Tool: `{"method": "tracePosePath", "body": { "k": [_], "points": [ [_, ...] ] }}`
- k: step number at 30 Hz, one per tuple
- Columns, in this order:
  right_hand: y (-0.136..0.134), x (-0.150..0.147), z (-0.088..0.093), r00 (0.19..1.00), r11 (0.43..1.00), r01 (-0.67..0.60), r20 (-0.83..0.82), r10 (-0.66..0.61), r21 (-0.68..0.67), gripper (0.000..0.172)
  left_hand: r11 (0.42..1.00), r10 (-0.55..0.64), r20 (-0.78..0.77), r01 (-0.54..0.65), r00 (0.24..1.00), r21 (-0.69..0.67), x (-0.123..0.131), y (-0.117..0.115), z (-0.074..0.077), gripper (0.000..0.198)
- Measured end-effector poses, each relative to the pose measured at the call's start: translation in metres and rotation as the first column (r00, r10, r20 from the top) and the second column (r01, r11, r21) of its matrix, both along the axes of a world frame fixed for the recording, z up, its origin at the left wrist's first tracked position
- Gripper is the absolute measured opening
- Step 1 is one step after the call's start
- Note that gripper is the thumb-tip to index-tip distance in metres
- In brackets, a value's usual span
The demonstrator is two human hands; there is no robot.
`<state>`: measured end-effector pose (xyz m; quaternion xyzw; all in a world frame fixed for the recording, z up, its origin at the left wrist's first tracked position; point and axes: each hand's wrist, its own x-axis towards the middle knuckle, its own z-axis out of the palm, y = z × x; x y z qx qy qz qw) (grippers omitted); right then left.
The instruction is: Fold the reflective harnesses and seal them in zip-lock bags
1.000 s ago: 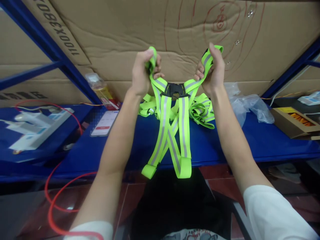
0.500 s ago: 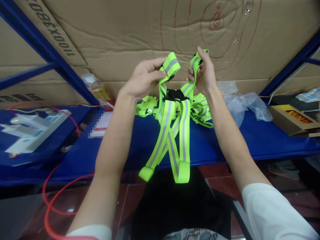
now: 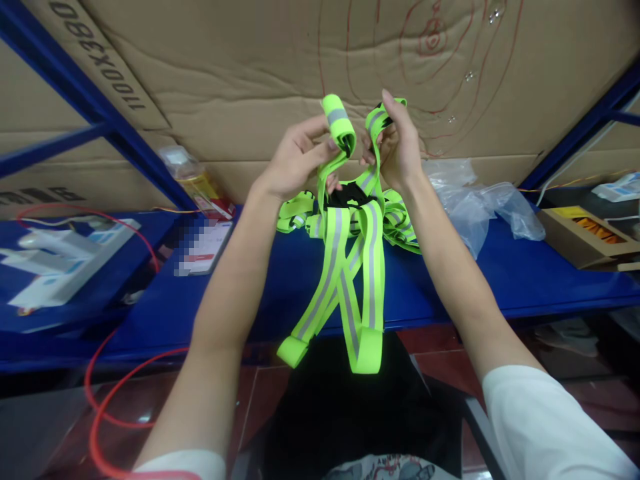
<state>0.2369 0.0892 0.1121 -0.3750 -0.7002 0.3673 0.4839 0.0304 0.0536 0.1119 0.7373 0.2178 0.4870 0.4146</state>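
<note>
A neon yellow-green reflective harness [image 3: 371, 267] with grey stripes hangs from both my hands over the table's front edge. My left hand [image 3: 305, 153] pinches one strap, whose folded end stands up above the thumb. Around the other strap, my right hand [image 3: 395, 143] is closed, with the thumb pointing up and the strap end behind it. Between the hands sits a black buckle [image 3: 350, 195], below the grip. The lower straps cross and end in two loops. More reflective straps [image 3: 400, 223] lie bunched on the table behind the harness.
The blue table [image 3: 440, 287] stands against a cardboard wall [image 3: 240, 80] marked with red rings. A phone-like flat item [image 3: 207, 248] and a bottle [image 3: 183, 170] are at left, near a power strip [image 3: 75, 263]. Clear plastic bags [image 3: 480, 207] and an open cardboard box [image 3: 590, 237] lie right.
The strap end in my left hand has turned more upright, and the fingers have shifted toward the buckle. My right hand has moved slightly left, closer to the left one.
</note>
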Motion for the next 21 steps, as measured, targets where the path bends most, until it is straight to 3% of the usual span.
{"method": "tracePosePath", "body": {
  "k": [2, 7, 11, 13, 16, 18, 21],
  "points": [
    [0.003, 0.0, -0.004, 1.0, 1.0, -0.007, 0.015, 0.007, 0.006, 0.092, 0.999, 0.04, -0.076, -0.038, 0.996, 0.027, -0.003, 0.002, -0.001, 0.061],
    [0.007, 0.009, -0.011, 0.991, 0.997, -0.005, -0.134, 0.015, 0.074, 0.084, 0.977, 0.212, -0.331, -0.185, 0.92, 0.11, -0.012, 0.021, -0.014, 0.047],
    [0.013, 0.012, -0.022, 0.953, 0.959, -0.284, -0.106, 0.283, 0.006, 0.076, 0.961, 0.27, -0.433, -0.215, 0.86, 0.174, -0.011, 0.039, -0.032, 0.037],
    [0.017, 0.012, -0.029, 0.943, 0.947, -0.32, -0.092, 0.32, 0.013, 0.064, 0.963, 0.264, -0.46, -0.201, 0.848, 0.182, -0.01, 0.046, -0.041, 0.037],
    [0.021, 0.014, -0.035, 0.973, 0.971, -0.23, 0.044, 0.228, 0.063, 0.034, 0.962, 0.273, -0.507, -0.218, 0.818, 0.165, -0.01, 0.052, -0.051, 0.035],
    [0.022, 0.017, -0.036, 0.955, 0.97, -0.242, 0.185, 0.233, 0.026, 0.016, 0.958, 0.285, -0.56, -0.244, 0.778, 0.149, -0.01, 0.054, -0.056, 0.034],
    [0.024, 0.021, -0.038, 0.89, 0.949, -0.307, 0.332, 0.312, -0.068, 0.019, 0.955, 0.289, -0.626, -0.26, 0.724, 0.14, -0.01, 0.056, -0.061, 0.04]
  ]
}}
